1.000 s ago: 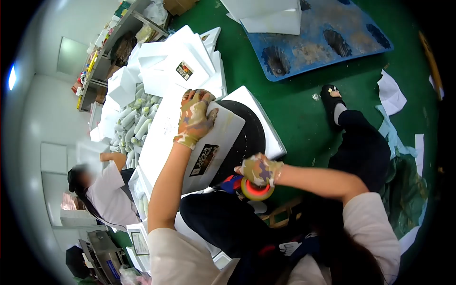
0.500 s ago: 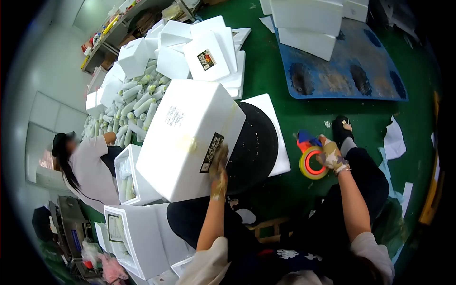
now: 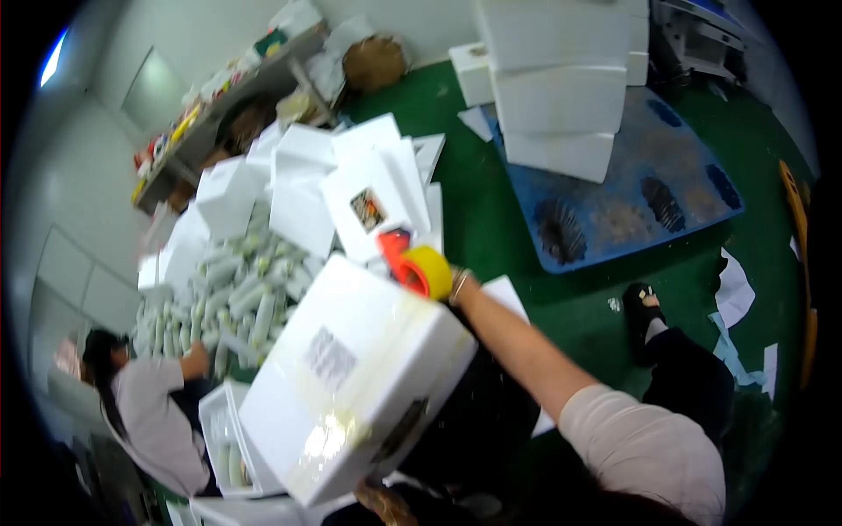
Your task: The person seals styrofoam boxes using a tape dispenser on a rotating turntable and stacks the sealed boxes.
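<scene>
A closed white foam box [image 3: 360, 377] sits tilted before me, with clear tape shining along its edge and printed marks on top. My left hand [image 3: 386, 506], gloved and partly hidden, holds the box's lower near edge. At the box's far right corner, my right hand [image 3: 455, 282] grips a tape dispenser [image 3: 393, 249] carrying a yellow tape roll [image 3: 430, 270]; most of its fingers are hidden behind the roll. Under the box is a dark round surface [image 3: 491, 408], and a white panel [image 3: 507, 302] shows beyond it.
Wrapped pale vegetables [image 3: 232, 294] lie heaped at left, beside piled foam lids [image 3: 364, 188]. A person [image 3: 158, 412] sits near an open foam box [image 3: 215, 421]. Foam boxes [image 3: 561, 96] stand stacked on a blue pallet [image 3: 649, 232]. Scraps [image 3: 732, 289] litter the green floor at right.
My right hand has brought the tape dispenser from beside my knee leftward to the box's far corner. My left hand has moved from the box's side to its lower edge. The view has shifted.
</scene>
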Demonstrator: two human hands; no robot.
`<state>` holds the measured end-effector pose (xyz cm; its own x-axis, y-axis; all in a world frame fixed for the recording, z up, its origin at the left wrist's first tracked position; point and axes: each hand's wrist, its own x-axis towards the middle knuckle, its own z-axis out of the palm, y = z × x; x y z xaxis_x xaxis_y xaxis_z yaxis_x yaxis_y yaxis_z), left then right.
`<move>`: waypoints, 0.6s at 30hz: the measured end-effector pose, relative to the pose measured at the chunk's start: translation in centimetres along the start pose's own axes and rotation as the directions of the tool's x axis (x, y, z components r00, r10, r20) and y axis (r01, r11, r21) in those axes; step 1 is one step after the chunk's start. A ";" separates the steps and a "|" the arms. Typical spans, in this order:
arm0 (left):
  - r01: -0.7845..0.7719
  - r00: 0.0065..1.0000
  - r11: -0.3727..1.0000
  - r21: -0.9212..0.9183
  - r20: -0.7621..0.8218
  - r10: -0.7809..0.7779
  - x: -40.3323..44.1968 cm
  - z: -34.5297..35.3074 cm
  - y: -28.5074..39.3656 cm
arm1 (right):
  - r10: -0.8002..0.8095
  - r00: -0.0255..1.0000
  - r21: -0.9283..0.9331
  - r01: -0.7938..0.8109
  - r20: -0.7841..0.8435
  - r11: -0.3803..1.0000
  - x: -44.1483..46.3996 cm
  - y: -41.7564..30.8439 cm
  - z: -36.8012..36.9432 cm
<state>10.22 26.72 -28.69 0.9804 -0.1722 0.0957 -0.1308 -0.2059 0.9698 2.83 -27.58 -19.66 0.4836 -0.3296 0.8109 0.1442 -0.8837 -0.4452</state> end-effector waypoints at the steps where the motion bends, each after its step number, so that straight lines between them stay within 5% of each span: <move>1: -0.025 0.987 0.965 -0.262 -0.158 -0.018 2.2 0.6 -4.1 | 0.122 0.987 -0.188 -0.141 -0.108 0.972 0.3 -2.4 -0.6; 2: 0.151 0.971 0.984 -0.092 0.199 -0.130 1.5 0.6 3.9 | 0.300 0.947 -0.116 -0.312 -0.112 0.943 0.0 -3.5 -1.0; 4: 0.139 0.988 0.990 0.015 0.060 -0.139 2.4 3.2 11.6 | 0.361 0.928 0.101 -0.352 -0.090 0.930 -2.6 -3.1 -2.6; 6: -0.295 0.947 0.788 0.541 0.058 0.315 3.1 5.9 19.4 | 0.517 0.856 0.336 -0.487 -0.002 0.806 -5.3 -3.1 -6.0; 8: -0.171 0.972 0.896 0.409 -0.080 0.221 4.7 11.5 26.1 | 0.679 0.729 0.598 -0.583 0.086 0.550 -7.5 -4.1 -11.1; 9: -0.290 0.953 0.909 0.299 0.183 0.244 6.1 13.7 28.4 | 0.729 0.674 0.731 -0.556 0.117 0.396 -8.6 -4.8 -14.0; 10: -0.339 0.867 0.929 0.145 0.432 0.249 7.5 15.8 30.7 | 0.763 0.633 0.845 -0.475 0.133 0.247 -9.6 -5.6 -17.2; 11: -0.815 0.570 0.522 0.251 0.511 0.644 8.3 19.0 31.9 | 0.783 0.606 0.930 -0.352 0.140 0.106 -10.6 -6.4 -20.4; 12: -0.956 0.102 -0.098 0.276 0.626 0.773 9.6 22.3 32.2 | 0.801 0.587 0.974 -0.224 0.116 0.023 -11.6 -7.1 -23.4; 13: -0.939 0.193 -0.093 0.332 0.729 0.656 9.5 27.1 33.5 | 0.827 0.558 0.995 -0.102 0.076 -0.023 -12.7 -7.5 -26.5; 14: -0.937 0.327 0.077 0.342 0.774 0.542 7.1 31.7 37.2 | 0.857 0.515 1.000 -0.007 0.026 -0.025 -13.8 -7.6 -29.2; 15: -0.819 0.568 0.378 0.431 0.696 0.439 4.4 36.3 40.2 | 0.903 0.427 0.999 0.044 -0.042 0.025 -15.1 -6.8 -31.7; 16: -0.924 0.375 0.309 0.225 0.686 0.624 5.0 41.4 37.7 | 0.941 0.318 0.993 0.060 -0.114 0.100 -16.6 -5.3 -33.8; 18: -0.878 0.422 0.424 0.223 0.778 0.465 0.8 48.8 36.7 | 0.971 0.029 0.971 0.041 -0.237 0.236 -21.3 0.0 -37.6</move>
<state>-1.01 -28.03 -3.99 0.2385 -0.9180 0.3169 -0.9490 -0.1509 0.2769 -39.94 -33.04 -22.63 -0.0504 -0.9465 -0.3188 0.8920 0.1008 -0.4406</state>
